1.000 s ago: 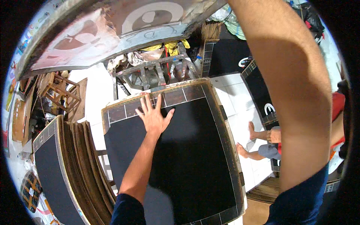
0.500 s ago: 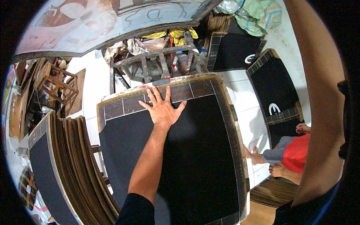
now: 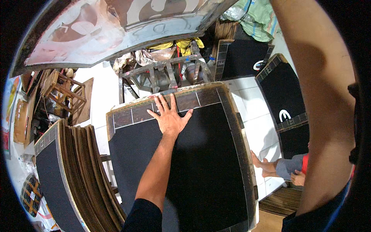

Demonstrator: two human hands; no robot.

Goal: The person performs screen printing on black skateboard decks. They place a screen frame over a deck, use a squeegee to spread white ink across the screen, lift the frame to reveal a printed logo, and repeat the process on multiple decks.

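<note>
My left hand [image 3: 170,119] lies flat with fingers spread at the far edge of a board covered by black cloth [image 3: 208,166]. Its fingertips rest on the board's dark, line-marked border [image 3: 143,113]. Above the far end, a large framed printing screen [image 3: 96,38] is raised and tilted, its pale mesh blotched brown and grey. My right forearm [image 3: 320,104] stretches up along the right side. The right hand itself lies beyond the upper edge of the picture, so its hold cannot be seen.
Left of the board stands a thick stack of boards [image 3: 87,170] topped with black cloth. A wooden stool [image 3: 65,91] is further back. Black cloth panels with white prints [image 3: 282,92] lie at right, near a seated person [image 3: 290,166]. A metal stand [image 3: 166,73] is behind.
The raised screen shows more of its surface and sits lower at left. My right forearm has shifted left in the picture, covering more of the seated person. My left hand stays on the border.
</note>
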